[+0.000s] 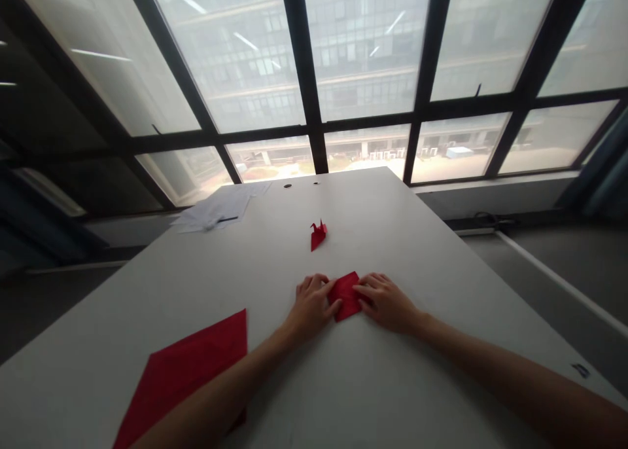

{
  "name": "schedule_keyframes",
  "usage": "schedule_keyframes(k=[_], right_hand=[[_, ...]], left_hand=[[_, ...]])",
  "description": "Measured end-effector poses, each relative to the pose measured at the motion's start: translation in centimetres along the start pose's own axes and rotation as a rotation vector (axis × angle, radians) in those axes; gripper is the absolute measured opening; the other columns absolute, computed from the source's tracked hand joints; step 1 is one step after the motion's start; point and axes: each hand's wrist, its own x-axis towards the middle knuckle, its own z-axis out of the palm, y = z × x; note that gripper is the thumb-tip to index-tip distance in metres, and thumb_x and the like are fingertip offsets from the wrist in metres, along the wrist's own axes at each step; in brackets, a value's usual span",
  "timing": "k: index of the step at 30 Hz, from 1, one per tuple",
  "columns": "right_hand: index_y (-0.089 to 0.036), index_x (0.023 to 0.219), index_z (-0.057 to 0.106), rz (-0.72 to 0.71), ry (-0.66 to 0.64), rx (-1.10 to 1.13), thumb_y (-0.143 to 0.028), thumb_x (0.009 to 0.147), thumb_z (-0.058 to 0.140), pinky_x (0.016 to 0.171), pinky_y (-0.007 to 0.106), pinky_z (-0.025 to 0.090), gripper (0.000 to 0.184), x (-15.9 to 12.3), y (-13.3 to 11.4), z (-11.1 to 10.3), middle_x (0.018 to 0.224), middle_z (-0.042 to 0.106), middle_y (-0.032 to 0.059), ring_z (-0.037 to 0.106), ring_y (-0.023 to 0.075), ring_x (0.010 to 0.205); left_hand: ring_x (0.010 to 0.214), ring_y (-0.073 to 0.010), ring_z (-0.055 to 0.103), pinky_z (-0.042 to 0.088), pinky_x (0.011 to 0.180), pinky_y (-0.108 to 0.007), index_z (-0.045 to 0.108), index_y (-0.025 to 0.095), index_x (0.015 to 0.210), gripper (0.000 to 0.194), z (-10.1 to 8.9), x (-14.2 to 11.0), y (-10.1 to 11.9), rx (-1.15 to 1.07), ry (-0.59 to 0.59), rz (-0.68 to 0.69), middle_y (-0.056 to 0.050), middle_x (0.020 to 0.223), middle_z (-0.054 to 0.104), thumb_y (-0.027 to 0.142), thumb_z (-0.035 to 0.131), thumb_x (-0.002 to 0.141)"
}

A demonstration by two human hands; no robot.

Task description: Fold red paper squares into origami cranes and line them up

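A small folded square of red paper (348, 297) lies on the white table between my two hands. My left hand (314, 304) grips its left side, thumb on the near left edge and forefinger at the upper left. On the opposite side my right hand (385, 302) pinches the right edge, fingertips resting on top of the paper. Beyond them stands a folded red paper crane (318, 234). A large red paper sheet (196, 367) lies at the near left, partly covered by my left forearm.
White paper sheets (216, 208) with a dark pen (227, 219) lie at the table's far left. The white table (279, 259) reaches toward large framed windows. Two round holes are near its far edge. A small dark item (581, 370) sits near the right edge.
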Motion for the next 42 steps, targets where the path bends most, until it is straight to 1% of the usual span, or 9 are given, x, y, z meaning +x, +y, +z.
schedule_keyframes(k=[4,12,16,24,27,31,34,37,42], right_hand=[[-0.022,0.115,0.068,0.036,0.046,-0.039,-0.018,0.09,0.06,0.101,0.043,0.044,0.027,0.0,0.0,0.2,0.119,0.065,0.0103,0.056,0.0254,0.112],[-0.024,0.109,0.072,0.06,0.055,-0.005,-0.014,0.082,0.063,0.1,0.04,0.045,0.03,-0.1,0.8,0.8,0.12,0.068,0.007,0.059,0.0235,0.111],[-0.025,0.105,0.074,0.075,0.056,-0.019,-0.014,0.082,0.063,0.098,0.037,0.046,0.028,0.1,0.6,0.9,0.115,0.071,0.0061,0.062,0.0225,0.108],[-0.021,0.1,0.076,0.14,0.071,-0.074,-0.017,0.087,0.059,0.097,0.034,0.043,0.022,-0.1,0.7,0.9,0.109,0.071,0.0072,0.06,0.0219,0.105],[-0.02,0.098,0.076,0.191,0.079,-0.103,-0.017,0.089,0.057,0.095,0.035,0.042,0.021,-0.2,0.9,1.0,0.105,0.071,0.0075,0.059,0.0223,0.101],[-0.019,0.097,0.074,0.244,0.084,-0.134,-0.019,0.091,0.054,0.094,0.036,0.039,0.021,-0.3,1.1,1.2,0.104,0.069,0.0082,0.057,0.0227,0.101],[-0.019,0.095,0.073,0.261,0.083,-0.138,-0.019,0.091,0.054,0.093,0.034,0.039,0.019,-0.3,1.0,1.3,0.103,0.067,0.0084,0.056,0.0219,0.1],[-0.019,0.093,0.072,0.268,0.096,-0.127,-0.019,0.091,0.055,0.092,0.033,0.039,0.017,-0.3,0.8,1.3,0.102,0.066,0.009,0.055,0.022,0.099],[-0.02,0.089,0.071,0.233,0.116,-0.073,-0.017,0.09,0.056,0.091,0.034,0.041,0.016,-0.4,0.7,1.2,0.095,0.065,0.0075,0.056,0.0219,0.096]], left_hand=[[0.117,-0.0276,0.052,0.039,0.103,-0.046,0.058,0.028,0.133,0.048,0.3,-0.1,-0.3,-0.035,0.002,0.058,-0.007,0.126,0.06,0.03,0.068,0.086],[0.122,-0.0249,0.057,0.038,0.109,-0.045,0.069,0.028,0.118,0.031,0.9,0.4,-0.9,-0.256,0.015,0.168,-0.005,0.127,0.067,0.02,0.064,0.089],[0.124,-0.0236,0.057,0.04,0.11,-0.044,0.064,0.027,0.128,0.04,0.9,0.6,-1.0,-0.331,0.041,0.177,-0.005,0.131,0.066,0.017,0.058,0.09],[0.126,-0.023,0.053,0.039,0.111,-0.043,0.058,0.019,0.129,0.037,1.1,2.6,2.7,-0.516,0.332,-0.033,-0.011,0.131,0.061,0.021,0.048,0.094],[0.119,-0.023,0.059,0.048,0.1,-0.041,0.055,0.015,0.128,0.036,1.0,4.6,4.1,-0.601,0.419,-0.161,-0.015,0.13,0.06,0.024,0.037,0.098],[0.093,-0.02,0.07,0.055,0.079,-0.033,0.062,0.013,0.115,0.031,-0.1,6.2,3.2,-0.683,0.328,-0.197,-0.015,0.112,0.07,0.02,0.039,0.095],[0.075,-0.0177,0.071,0.054,0.071,-0.03,0.067,0.013,0.099,0.025,-1.1,5.7,1.7,-0.685,0.215,-0.16,-0.012,0.093,0.073,0.02,0.045,0.091],[0.08,-0.0195,0.069,0.053,0.076,-0.032,0.071,0.015,0.091,0.017,-1.1,3.9,1.4,-0.617,0.15,-0.09,-0.009,0.088,0.073,0.022,0.056,0.086],[0.105,-0.0243,0.062,0.045,0.101,-0.04,0.075,0.024,0.101,0.02,0.5,0.3,3.3,-0.472,0.084,0.058,-0.006,0.108,0.072,0.021,0.065,0.083]])
